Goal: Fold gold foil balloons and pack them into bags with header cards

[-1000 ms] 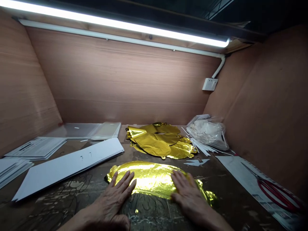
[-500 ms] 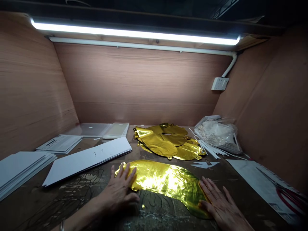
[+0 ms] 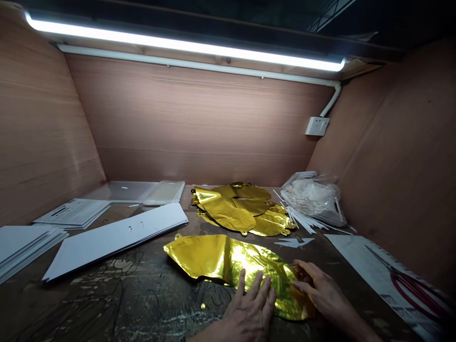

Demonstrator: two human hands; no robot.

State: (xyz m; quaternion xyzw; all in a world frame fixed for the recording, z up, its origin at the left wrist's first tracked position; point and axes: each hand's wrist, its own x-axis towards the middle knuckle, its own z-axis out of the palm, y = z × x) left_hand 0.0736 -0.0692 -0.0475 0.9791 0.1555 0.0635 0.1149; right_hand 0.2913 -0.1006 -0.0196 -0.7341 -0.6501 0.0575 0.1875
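A flat gold foil balloon [image 3: 213,259] lies on the dark worktable [image 3: 117,299] in front of me. My left hand [image 3: 251,304] rests flat on its right half, fingers stretched out. My right hand [image 3: 318,289] is at the balloon's right end, fingers curled onto the foil edge as if pinching it. Behind it sits a pile of more gold foil balloons [image 3: 242,209].
Stacks of white cards [image 3: 114,237] lie to the left, with clear sleeves [image 3: 142,190] at the back. A plastic bag [image 3: 313,194] and white straws [image 3: 302,219] sit at the right, beside a printed sheet [image 3: 377,270] with red scissors [image 3: 416,289]. Wooden walls enclose the booth.
My left hand has slid from the balloon's left end to its right half. My right hand's fingers have curled onto the right edge. The left end of the foil now lies uncovered.
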